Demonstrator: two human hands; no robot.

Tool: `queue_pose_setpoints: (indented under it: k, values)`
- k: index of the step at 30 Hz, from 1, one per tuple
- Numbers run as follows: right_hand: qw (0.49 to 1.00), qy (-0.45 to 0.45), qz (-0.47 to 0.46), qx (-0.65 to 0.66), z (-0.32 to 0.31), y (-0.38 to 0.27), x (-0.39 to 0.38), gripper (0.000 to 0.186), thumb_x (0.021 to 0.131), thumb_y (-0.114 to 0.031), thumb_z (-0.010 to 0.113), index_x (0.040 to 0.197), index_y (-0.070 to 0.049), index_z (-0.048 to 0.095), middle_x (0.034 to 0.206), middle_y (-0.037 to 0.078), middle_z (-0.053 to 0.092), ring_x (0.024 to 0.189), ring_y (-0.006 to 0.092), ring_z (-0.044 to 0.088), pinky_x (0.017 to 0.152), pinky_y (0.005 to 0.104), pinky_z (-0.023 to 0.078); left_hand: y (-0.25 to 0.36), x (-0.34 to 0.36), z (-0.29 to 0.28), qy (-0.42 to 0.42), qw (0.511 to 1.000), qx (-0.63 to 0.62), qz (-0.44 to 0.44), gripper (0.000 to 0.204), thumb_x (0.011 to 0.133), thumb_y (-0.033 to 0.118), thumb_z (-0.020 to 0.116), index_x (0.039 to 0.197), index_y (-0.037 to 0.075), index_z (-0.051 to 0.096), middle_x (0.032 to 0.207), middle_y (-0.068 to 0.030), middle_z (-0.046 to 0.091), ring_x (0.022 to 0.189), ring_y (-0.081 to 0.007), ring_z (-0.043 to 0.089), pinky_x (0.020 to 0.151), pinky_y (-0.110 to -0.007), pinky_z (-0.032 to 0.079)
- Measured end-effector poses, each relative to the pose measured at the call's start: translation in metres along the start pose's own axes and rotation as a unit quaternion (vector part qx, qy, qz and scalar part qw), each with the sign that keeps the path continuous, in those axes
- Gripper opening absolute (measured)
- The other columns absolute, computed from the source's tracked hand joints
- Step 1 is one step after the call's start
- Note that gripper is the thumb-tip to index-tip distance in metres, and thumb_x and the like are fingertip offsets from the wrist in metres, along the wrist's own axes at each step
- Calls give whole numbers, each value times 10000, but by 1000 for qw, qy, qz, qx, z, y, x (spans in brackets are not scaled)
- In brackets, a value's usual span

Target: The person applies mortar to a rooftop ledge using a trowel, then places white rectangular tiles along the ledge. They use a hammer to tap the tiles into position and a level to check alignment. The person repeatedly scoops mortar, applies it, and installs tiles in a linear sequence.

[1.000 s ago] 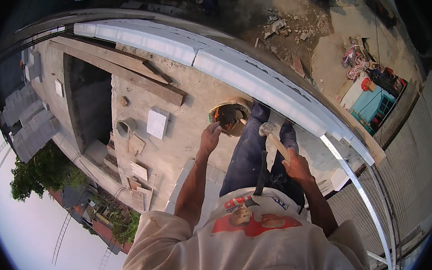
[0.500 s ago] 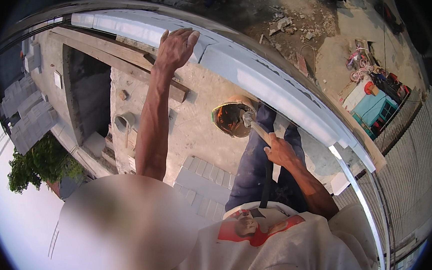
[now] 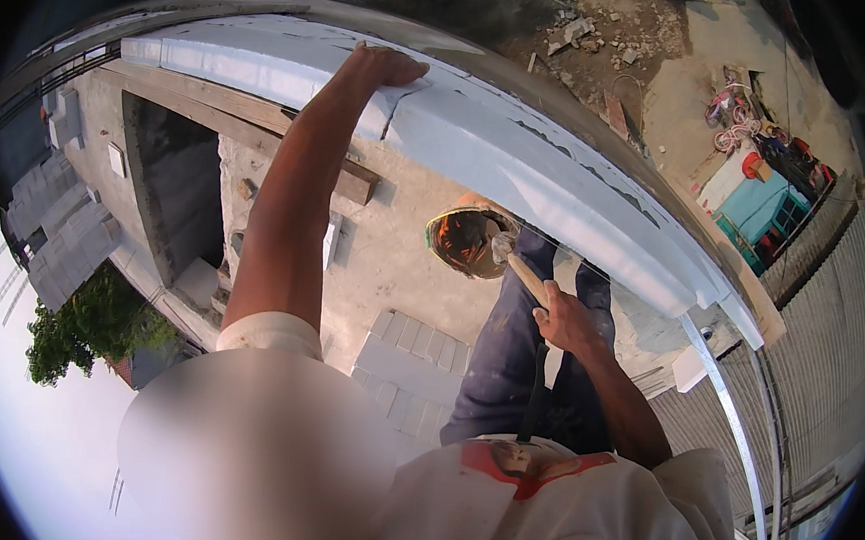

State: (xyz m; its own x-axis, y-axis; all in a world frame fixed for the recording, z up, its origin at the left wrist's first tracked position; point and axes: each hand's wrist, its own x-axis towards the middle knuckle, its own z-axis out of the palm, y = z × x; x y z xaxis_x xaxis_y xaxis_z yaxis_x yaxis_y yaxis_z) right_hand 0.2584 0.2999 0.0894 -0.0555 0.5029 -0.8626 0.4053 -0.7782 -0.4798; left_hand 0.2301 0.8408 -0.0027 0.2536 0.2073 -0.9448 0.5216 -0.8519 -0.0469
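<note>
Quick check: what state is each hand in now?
Left hand: open, laid on the pale block wall.
Right hand: closed, holding a wooden-handled tool.

Totally looking like an open-air building site: grey blocks [image 3: 410, 341] are sitting stacked nearby, another block pile [image 3: 72, 235] is sitting on the left, planks [image 3: 198, 108] are lying by a rough opening [image 3: 173, 182] in bare concrete [image 3: 383, 262], a hammer [image 3: 526, 276] is being held near a bucket [image 3: 487, 205], and rubble [image 3: 575, 31] is littering the far side.

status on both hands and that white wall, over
Left hand at white wall top. Right hand gripping wooden-handled tool. Bucket near tool head.
</note>
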Motion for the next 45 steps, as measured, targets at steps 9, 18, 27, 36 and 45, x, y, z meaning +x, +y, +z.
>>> queue_pose_setpoints:
  k: [9,18,27,36,45]
  values:
    - [973,109,-201,25,16,-30,18,612,996,-252,637,1497,34,432,1305,357,626,1172,510,645,1015,530,532,-27,1,10,199,968,-148,24,568,949,547,604,1370,174,691,1417,-102,675,1330,-339,613,1200,-485,396]
    - [997,-55,37,-29,-60,-76,-34,644,953,-272,739,1422,64,455,1186,391,661,1125,527,665,941,547,532,-5,-210,80,611,673,-417,34,427,1069,339,608,1394,65,652,1325,-162,711,1255,-298,671,1075,-423,517]
    - [995,13,10,-94,-75,-15,-138,776,904,-339,812,1459,72,458,1096,336,717,1024,433,733,905,490,568,208,-310,489,240,691,-658,-179,455,782,178,766,1180,-39,724,958,-183,787,856,-275,770,795,-375,602]
    - [980,85,-9,-182,-67,55,-165,680,880,-354,831,1335,70,555,1190,362,692,1155,473,684,968,483,552,403,-345,651,82,716,-677,-147,422,844,469,721,1087,138,818,1111,-206,778,1025,-348,758,864,-403,584]
    - [970,41,25,-239,-50,28,-122,617,950,-401,733,1330,69,606,1243,334,690,1193,460,671,1015,517,536,230,-330,525,249,570,-774,-114,487,922,254,734,1260,-93,683,1085,-204,783,926,-239,756,863,-341,583]
